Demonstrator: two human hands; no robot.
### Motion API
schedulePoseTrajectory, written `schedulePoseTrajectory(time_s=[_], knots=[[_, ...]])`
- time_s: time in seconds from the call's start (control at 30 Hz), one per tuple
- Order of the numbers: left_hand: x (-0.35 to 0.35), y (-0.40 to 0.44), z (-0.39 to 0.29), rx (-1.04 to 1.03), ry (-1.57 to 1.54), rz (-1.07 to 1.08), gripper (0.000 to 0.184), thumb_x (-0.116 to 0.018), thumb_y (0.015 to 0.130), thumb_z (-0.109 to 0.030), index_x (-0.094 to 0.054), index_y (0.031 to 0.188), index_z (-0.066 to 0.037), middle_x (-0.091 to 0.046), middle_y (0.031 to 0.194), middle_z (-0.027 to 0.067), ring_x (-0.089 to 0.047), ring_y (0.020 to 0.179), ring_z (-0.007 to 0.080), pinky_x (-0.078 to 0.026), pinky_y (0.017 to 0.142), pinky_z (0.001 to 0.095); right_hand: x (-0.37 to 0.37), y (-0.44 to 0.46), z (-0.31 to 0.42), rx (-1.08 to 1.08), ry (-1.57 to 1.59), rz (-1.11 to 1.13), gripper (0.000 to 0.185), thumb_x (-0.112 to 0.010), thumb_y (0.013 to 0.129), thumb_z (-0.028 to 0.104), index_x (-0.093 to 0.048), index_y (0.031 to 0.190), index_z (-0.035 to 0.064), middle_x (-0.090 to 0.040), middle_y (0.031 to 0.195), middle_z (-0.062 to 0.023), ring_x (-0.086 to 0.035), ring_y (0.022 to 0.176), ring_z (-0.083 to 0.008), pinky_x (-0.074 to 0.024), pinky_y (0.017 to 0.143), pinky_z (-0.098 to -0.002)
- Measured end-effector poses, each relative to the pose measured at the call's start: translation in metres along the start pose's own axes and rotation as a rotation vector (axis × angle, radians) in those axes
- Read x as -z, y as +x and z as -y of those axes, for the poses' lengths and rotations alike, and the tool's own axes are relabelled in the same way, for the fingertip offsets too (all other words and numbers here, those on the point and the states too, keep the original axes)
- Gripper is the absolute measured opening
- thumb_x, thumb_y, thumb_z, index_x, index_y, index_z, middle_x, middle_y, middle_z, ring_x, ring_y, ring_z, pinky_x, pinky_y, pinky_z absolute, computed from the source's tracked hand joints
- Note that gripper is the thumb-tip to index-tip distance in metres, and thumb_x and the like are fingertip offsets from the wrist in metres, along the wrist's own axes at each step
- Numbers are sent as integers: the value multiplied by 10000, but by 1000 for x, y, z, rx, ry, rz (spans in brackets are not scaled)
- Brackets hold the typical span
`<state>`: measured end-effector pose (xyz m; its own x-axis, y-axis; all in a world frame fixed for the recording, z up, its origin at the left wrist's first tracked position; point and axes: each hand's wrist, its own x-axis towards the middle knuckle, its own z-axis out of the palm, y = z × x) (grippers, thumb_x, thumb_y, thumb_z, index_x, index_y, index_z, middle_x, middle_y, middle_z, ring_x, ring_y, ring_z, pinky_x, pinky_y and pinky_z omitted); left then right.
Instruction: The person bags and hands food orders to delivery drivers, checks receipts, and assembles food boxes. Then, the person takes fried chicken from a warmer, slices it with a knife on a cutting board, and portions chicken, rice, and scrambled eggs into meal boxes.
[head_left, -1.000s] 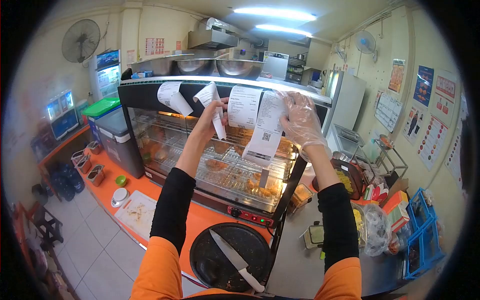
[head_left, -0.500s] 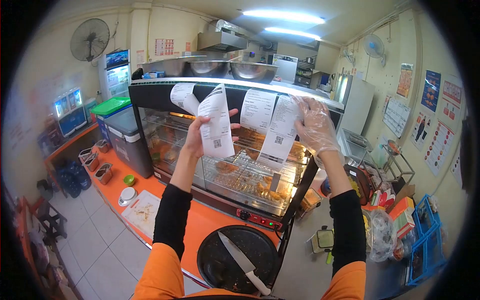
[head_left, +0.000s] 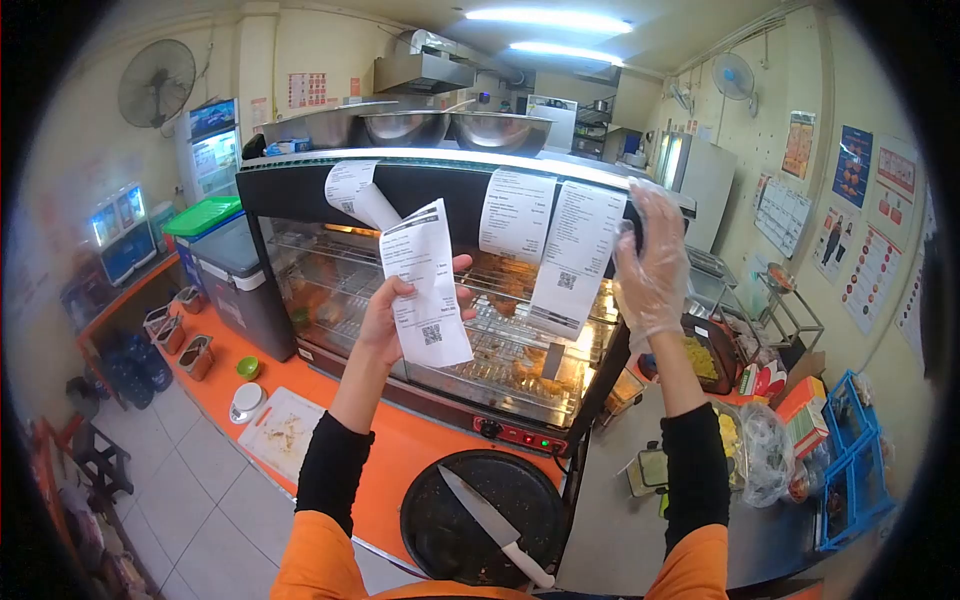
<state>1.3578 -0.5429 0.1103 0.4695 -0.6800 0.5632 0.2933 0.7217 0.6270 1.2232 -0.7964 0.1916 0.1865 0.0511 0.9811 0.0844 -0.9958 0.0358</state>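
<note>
left hand (head_left: 380, 322) in front of the food warmer (head_left: 290, 195), fingers clamped on a loose receipt (head_left: 428, 285), thumb on the printed side. right hand (head_left: 657, 262), in a clear glove (head_left: 655, 300), up at the warmer's right end, thumb and fingers slightly apart, just beside the long receipt (head_left: 575, 255); can't tell if touching. long receipt hangs down the warmer's front, short receipt (head_left: 515, 215) next to it, curled receipt (head_left: 350, 188) toward the warmer's left end. metal bowls (head_left: 500, 132) on top of the warmer. knife (head_left: 485, 507) on a round black board (head_left: 440, 545), on the orange desk (head_left: 390, 440) before the warmer.
</note>
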Motion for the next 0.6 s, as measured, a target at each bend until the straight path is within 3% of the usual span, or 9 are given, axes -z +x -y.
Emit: schedulePoseTrajectory(time_s=[0.17,0.23,0.27,0.33,0.4,0.43,0.5,0.6], knots=[[0,-5,6,71,-159,47,702,-476,695,-160,-222,1332,-7,-380,1290,224,-559,929,299,-456,848,553,1,-29,33,-129,55,-163,303,-499,809,111,-525,1108,71,-525,1090,-104,-467,1090,-263,-360,946,-358],[-1,-8,12,66,-188,65,685,-473,715,-179,-225,1330,-7,-381,1286,230,-558,920,305,-444,855,561,0,-45,47,-159,288,-157,255,-509,803,120,-560,1044,55,-541,1057,-112,-515,997,-255,-403,871,-337],[-1,-9,14,82,-229,89,670,-468,732,-196,-228,1330,-13,-386,1279,234,-559,915,305,-442,855,563,1,-55,50,-99,252,-54,200,-543,782,128,-593,945,23,-588,937,-102,-566,831,-238,-439,760,-313],[-2,-10,18,99,-255,121,625,-450,815,-298,-229,1335,-32,-395,1259,239,-559,912,315,-442,847,564,18,-53,83,-391,409,437,181,-579,758,136,-620,868,-2,-605,755,-79,-573,670,-199,-453,653,-302],[-4,-11,21,124,-263,127,624,-437,835,-339,-226,1338,-38,-390,1261,243,-557,919,324,-446,841,562,22,-49,113,-598,577,784,129,-580,790,90,-639,844,-12,-577,650,-52,-503,609,-100,-416,552,-259],[-5,-11,23,155,-267,136,626,-425,855,-380,-223,1342,-43,-384,1263,247,-554,926,333,-451,836,560,15,-59,119,-599,575,786,129,-580,790,90,-639,844,-12,-577,650,-52,-503,609,-100,-416,552,-259],[-5,-12,29,176,-312,140,636,-397,873,-426,-214,1348,-45,-366,1276,260,-550,927,351,-462,825,551,-2,-81,124,-764,876,892,205,-600,808,148,-642,867,-43,-584,650,-38,-476,586,-70,-391,537,-233],[-8,-16,27,183,-301,215,640,-384,877,-427,-206,1351,-36,-345,1297,265,-536,973,377,-452,847,547,-2,-82,129,-852,759,1057,224,-605,818,150,-631,880,-63,-595,710,-30,-478,627,-58,-389,560,-218]])
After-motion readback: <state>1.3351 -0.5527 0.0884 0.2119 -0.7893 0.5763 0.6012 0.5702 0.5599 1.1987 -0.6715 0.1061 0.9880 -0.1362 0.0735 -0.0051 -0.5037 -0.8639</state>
